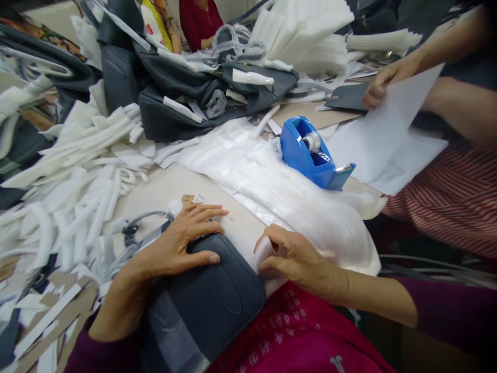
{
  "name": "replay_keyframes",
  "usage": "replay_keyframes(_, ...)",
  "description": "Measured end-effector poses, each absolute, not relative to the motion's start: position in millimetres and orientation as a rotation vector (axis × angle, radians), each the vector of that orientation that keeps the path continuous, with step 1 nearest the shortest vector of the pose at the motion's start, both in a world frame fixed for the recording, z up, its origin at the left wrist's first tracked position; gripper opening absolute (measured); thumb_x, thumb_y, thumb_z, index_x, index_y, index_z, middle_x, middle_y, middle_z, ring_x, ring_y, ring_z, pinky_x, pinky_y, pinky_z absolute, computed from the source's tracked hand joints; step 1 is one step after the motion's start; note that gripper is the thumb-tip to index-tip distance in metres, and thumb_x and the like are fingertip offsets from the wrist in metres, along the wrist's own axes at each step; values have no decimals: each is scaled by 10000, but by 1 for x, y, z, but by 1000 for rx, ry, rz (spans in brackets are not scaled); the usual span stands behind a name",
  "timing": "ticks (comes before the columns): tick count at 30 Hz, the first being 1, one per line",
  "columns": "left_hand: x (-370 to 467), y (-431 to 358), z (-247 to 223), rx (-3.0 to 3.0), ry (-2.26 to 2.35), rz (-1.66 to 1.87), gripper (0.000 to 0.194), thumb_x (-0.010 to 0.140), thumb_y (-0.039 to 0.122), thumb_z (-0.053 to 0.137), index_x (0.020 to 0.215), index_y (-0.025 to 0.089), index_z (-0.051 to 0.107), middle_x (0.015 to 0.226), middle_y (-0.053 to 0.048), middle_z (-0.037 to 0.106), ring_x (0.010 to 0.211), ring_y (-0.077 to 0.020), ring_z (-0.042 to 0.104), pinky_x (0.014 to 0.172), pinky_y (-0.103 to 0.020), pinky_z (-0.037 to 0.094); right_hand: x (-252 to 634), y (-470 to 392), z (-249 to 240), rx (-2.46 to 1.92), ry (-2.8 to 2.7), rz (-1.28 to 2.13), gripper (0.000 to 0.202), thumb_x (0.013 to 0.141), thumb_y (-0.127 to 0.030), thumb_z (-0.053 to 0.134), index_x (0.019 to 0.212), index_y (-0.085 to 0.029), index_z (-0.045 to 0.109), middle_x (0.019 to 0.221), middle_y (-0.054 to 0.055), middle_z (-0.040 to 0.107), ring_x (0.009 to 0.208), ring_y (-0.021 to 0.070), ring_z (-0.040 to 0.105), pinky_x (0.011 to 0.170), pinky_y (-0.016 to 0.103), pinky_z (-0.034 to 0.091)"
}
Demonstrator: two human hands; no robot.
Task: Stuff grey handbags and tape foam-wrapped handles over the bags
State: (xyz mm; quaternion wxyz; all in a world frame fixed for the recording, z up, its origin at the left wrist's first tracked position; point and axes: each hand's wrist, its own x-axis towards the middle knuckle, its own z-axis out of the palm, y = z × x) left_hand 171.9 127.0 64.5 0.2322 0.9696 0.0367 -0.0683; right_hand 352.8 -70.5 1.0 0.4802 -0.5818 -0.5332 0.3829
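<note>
Dark-blue leather-look bag (217,305), lying aslant at the near edge of the worktable (151,194), against a magenta garment (310,342), with clear film (178,339) across its lower part. Spread wide at its upper edge: left hand (180,243), thumb laid on the bag's face, fingers reaching past the rim, apparently steadying rather than gripping. Curled close beside the bag's right-hand corner: right hand (301,261), pinching a soft white piece (264,253), probably foam, between thumb and fingers. Impossible to tell whether bag and white piece touch. Step in hand, by the look of it: working the piece at the bag's edge; calling, most likely, for a firm left palm and a light, controlled pinch against creasing or slipping. Farther out: layered white packing sheets (267,178), blue tape dispenser (323,175), heaped foam strips (83,134) and more dark bags (171,111). Off to the right: co-worker's hand (384,83) on white paper (402,111).
</note>
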Motion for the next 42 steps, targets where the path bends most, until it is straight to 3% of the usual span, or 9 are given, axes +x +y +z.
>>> replay_keyframes(3, 171, 126, 65, 2651, 106, -172, 383, 843, 541, 594, 1064, 229, 583, 1422, -86, 472, 1359, -304, 341, 1166, -496, 66, 346, -54, 10, -1547, -1103, 1105, 274, 637, -160, 747, 752, -199, 501, 645, -78, 459, 611, 93, 417, 550, 219, 331)
replay_keyframes(11, 170, 126, 66, 2626, 103, -162, 378, 837, 525, 612, 1064, 228, 553, 1413, -86, 475, 1360, -292, 337, 1173, -496, 37, 336, -19, 25, -1716, -1396, 1032, 144, 623, -122, 639, 578, -175, 514, 526, -72, 395, 541, 75, 351, 518, 237, 210)
replay_keyframes(18, 172, 124, 67, 2651, 128, -175, 362, 824, 517, 630, 1022, 220, 566, 1391, -96, 491, 1344, -301, 361, 1168, -501, 70, 355, -15, 31, -1532, -1517, 1297, 119, 658, -125, 680, 757, -184, 653, 562, -72, 519, 550, 74, 454, 525, 204, 275)
replay_keyframes(24, 174, 126, 67, 2669, 113, -159, 337, 845, 482, 615, 1068, 231, 600, 1391, -86, 486, 1334, -306, 372, 1153, -484, 134, 337, 7, 21, -1485, -1372, 1219, 118, 625, -41, 599, 613, -159, 596, 620, -37, 571, 633, 104, 532, 576, 219, 366)
replay_keyframes(28, 174, 127, 66, 2698, 86, -167, 253, 860, 451, 609, 984, 235, 648, 1378, -71, 502, 1328, -305, 383, 1154, -479, 123, 351, 0, 21, -1371, -1276, 1522, 177, 706, -93, 631, 871, -156, 630, 712, -31, 568, 589, 94, 521, 550, 223, 415)
replay_keyframes(31, 174, 126, 66, 2692, 90, -170, 250, 859, 453, 610, 969, 233, 651, 1380, -66, 500, 1325, -303, 382, 1150, -474, 139, 370, -19, 20, -1375, -1579, 1278, 370, 648, -72, 712, 988, -186, 621, 918, -4, 542, 688, 92, 506, 614, 229, 426)
replay_keyframes(33, 175, 126, 65, 2688, 91, -161, 251, 858, 455, 611, 965, 230, 645, 1379, -65, 499, 1323, -300, 381, 1147, -470, 143, 373, -31, 14, -1382, -1851, 998, 312, 638, -65, 718, 906, -182, 611, 978, 8, 504, 767, 107, 490, 665, 238, 412)
replay_keyframes(36, 175, 125, 65, 2692, 97, -154, 253, 863, 459, 605, 954, 223, 631, 1362, -63, 505, 1312, -289, 386, 1141, -456, 145, 365, -43, 1, -1403, -1990, 776, 155, 719, -57, 614, 786, -172, 535, 901, 3, 477, 785, 123, 470, 661, 245, 375)
replay_keyframes(42, 174, 126, 66, 2642, 111, -134, 284, 874, 491, 586, 917, 212, 612, 1305, -54, 539, 1249, -258, 429, 1123, -419, 168, 336, -49, -3, -1409, -1615, 810, 232, 654, 8, 556, 613, -172, 415, 724, -43, 427, 670, 93, 438, 590, 226, 309)
